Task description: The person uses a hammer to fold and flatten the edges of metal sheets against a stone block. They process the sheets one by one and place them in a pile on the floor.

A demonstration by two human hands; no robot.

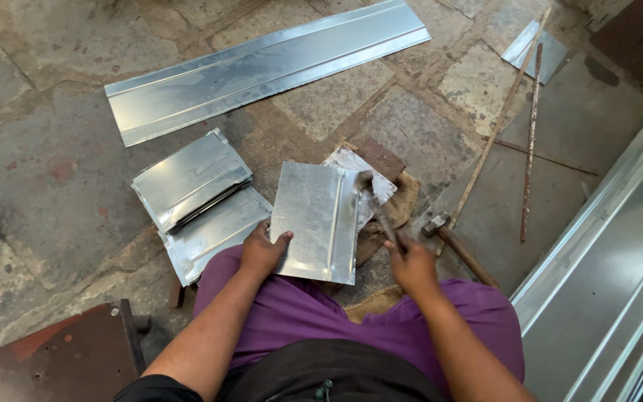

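Pressing left hand (pixel 262 251) flat on metal sheet (pixel 315 219), right hand (pixel 413 266) gripping hammer (pixel 376 210)

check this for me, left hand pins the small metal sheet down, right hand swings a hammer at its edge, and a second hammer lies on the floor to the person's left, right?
One detail is off. In the head view the second hammer lies to the person's right, beside the right hand, not the left. The rest holds: the left hand pins the small metal sheet, and the right hand's hammer is at its edge.
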